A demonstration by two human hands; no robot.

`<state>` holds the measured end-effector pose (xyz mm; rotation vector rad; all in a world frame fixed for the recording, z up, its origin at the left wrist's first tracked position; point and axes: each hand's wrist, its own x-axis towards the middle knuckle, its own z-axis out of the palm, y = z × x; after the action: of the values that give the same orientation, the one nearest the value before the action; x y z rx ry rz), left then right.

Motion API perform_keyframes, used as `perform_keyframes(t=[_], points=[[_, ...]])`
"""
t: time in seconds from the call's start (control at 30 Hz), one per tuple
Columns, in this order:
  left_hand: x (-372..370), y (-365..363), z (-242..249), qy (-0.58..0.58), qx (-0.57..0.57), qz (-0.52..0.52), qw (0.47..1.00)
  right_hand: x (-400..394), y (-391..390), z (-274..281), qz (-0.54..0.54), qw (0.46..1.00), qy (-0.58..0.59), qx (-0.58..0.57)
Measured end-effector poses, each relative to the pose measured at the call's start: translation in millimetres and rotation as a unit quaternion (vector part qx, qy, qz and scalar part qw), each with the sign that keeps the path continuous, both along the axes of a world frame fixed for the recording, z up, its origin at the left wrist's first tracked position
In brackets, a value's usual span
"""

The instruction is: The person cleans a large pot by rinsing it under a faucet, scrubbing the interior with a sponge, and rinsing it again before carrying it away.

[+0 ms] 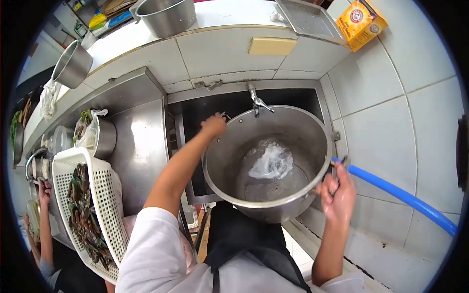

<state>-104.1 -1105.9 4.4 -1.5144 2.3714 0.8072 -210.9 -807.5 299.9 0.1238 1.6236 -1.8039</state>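
A large metal stockpot (pixel 229 166) sits tilted over the sink, its mouth facing me. In its bottom lies a white, cloudy, glossy patch (pixel 273 162), like water or wet film. My left hand (pixel 214 126) is closed at the pot's far left rim, where a bit of its handle shows. On the right side, my right hand (pixel 338 193) has its fingers curled around the other handle (pixel 346 162), just outside the rim. A blue hose (pixel 405 190) ends close to that hand. The faucet (pixel 258 101) reaches over the pot's back rim.
To the left, a white perforated basket (pixel 105 195) holds mussels (pixel 83 215). Another person's hand (pixel 44 190) is beyond it. Metal pots (pixel 166 17), a tray (pixel 312 22) and a yellow-orange box (pixel 361 24) stand on the ledge. A tiled wall (pixel 381 127) closes off the right.
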Motion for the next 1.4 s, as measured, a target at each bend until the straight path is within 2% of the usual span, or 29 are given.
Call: perform_keyframes(t=[0.07,0.13,0.2,0.23,0.3,0.33,0.4,0.43,0.5,0.53,0.6,0.63,0.7,0.73,0.8,0.87,0.93,1.0,1.07,1.1,1.17,1.2,1.23,1.27,1.3,1.33,1.37,1.4], points=[[-14,19,20,0.111,-0.149,-0.080,0.979,28,7,0,-0.040,0.999,0.025,-0.025],[-32,38,44,0.178,-0.173,-0.149,0.957,45,14,-2,-0.069,0.996,0.045,-0.036],[-43,82,36,0.186,-0.238,-0.279,0.912,54,17,-3,-0.104,0.990,0.085,-0.042],[-40,97,59,0.154,-0.156,-0.350,0.911,56,20,-3,-0.109,0.989,0.090,-0.035],[-48,108,40,0.184,-0.139,-0.562,0.794,61,28,-7,-0.141,0.984,0.091,-0.065],[-55,107,25,0.191,-0.133,-0.566,0.791,65,30,-8,-0.141,0.983,0.094,-0.071],[-80,88,-14,0.204,-0.111,-0.668,0.707,72,35,-14,-0.144,0.982,0.097,-0.078],[-87,82,-25,0.208,-0.245,-0.692,0.647,75,35,-17,-0.140,0.981,0.097,-0.091],[-94,101,-34,0.198,-0.162,-0.697,0.670,78,28,-20,-0.134,0.981,0.092,-0.107],[-93,113,-37,0.197,-0.158,-0.700,0.668,79,23,-22,-0.143,0.981,0.087,-0.102],[-86,144,-41,0.066,0.019,-0.706,0.704,78,20,-24,-0.138,0.981,0.077,-0.114],[-81,154,-38,0.068,0.022,-0.708,0.703,77,22,-26,-0.141,0.981,0.078,-0.110],[-60,170,-27,-0.070,0.241,-0.586,0.771,78,28,-30,-0.161,0.976,0.073,-0.123],[-47,172,-25,-0.143,0.343,-0.503,0.780,78,28,-31,-0.164,0.975,0.075,-0.132],[-29,163,-73,-0.229,0.352,-0.710,0.565,74,27,-30,-0.160,0.976,0.070,-0.126],[-16,125,19,-0.265,0.187,-0.848,0.419,73,31,-28,-0.160,0.978,0.059,-0.120],[-9,88,31,-0.285,0.077,-0.815,0.498,74,35,-28,-0.165,0.976,0.050,-0.134],[-30,50,52,-0.220,-0.100,-0.825,0.511,73,41,-30,-0.173,0.975,0.037,-0.136],[-60,13,57,-0.106,-0.150,-0.788,0.587,70,42,-29,-0.166,0.978,0.032,-0.119],[-59,11,54,-0.108,-0.151,-0.789,0.586,69,41,-29,-0.168,0.978,0.031,-0.122],[-55,9,47,0.008,-0.201,-0.702,0.683,69,37,-29,-0.214,0.970,0.023,-0.116],[-43,24,63,-0.038,-0.136,-0.649,0.747,67,34,-25,-0.197,0.973,0.023,-0.117],[-32,25,62,-0.042,-0.137,-0.648,0.748,63,33,-23,-0.194,0.973,0.020,-0.120],[-16,23,60,0.016,-0.067,-0.499,0.864,60,31,-21,-0.178,0.976,0.015,-0.123],[-4,20,60,0.075,0.001,-0.326,0.942,56,29,-21,-0.160,0.979,0.011,-0.129],[2,21,73,0.007,-0.046,-0.207,0.977,55,28,-23,-0.145,0.980,0.011,-0.132],[2,9,57,0.005,-0.051,-0.202,0.978,54,22,-23,-0.140,0.980,0.009,-0.138],[-1,-7,25,0.087,0.154,-0.124,0.976,54,18,-23,-0.119,0.982,0.005,-0.147]])
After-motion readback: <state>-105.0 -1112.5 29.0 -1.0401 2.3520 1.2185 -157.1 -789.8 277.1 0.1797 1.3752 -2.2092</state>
